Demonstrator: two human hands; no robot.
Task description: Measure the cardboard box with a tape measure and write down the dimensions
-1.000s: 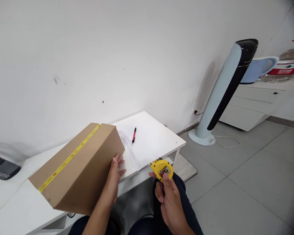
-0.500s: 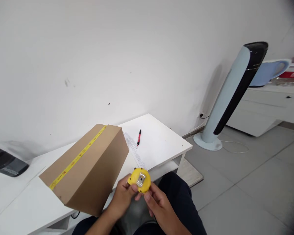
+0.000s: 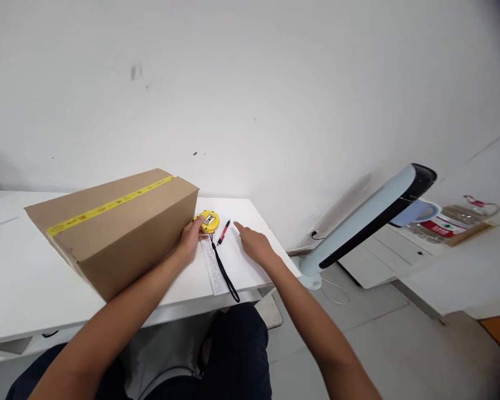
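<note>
My left hand [image 3: 189, 240] grips a yellow tape measure [image 3: 209, 221] over the table, close to the right end of a cardboard box [image 3: 145, 233]. A black wrist strap [image 3: 223, 266] trails from the tape measure toward the table's front edge. To the right, my right hand [image 3: 254, 243] reaches over the tabletop with its index finger stretched out, holding nothing. Its fingertip is just beside a red and black pen [image 3: 224, 232]; they appear apart. Partly under the strap lies a sheet of paper [image 3: 214, 273] covered in handwriting.
The white table [image 3: 20, 261] stands against the wall. Yellow tape runs along the box's top. Beyond the table's right end, a pale blue tower fan [image 3: 358, 219] rises from the floor. A blue pitcher [image 3: 414, 213] and a large water bottle [image 3: 452, 219] stand on a white cabinet [image 3: 383, 250].
The tape measure has gone from between both hands to my left hand alone, beside the box. My right hand has let go and moved forward to the pen. The camera view has shifted.
</note>
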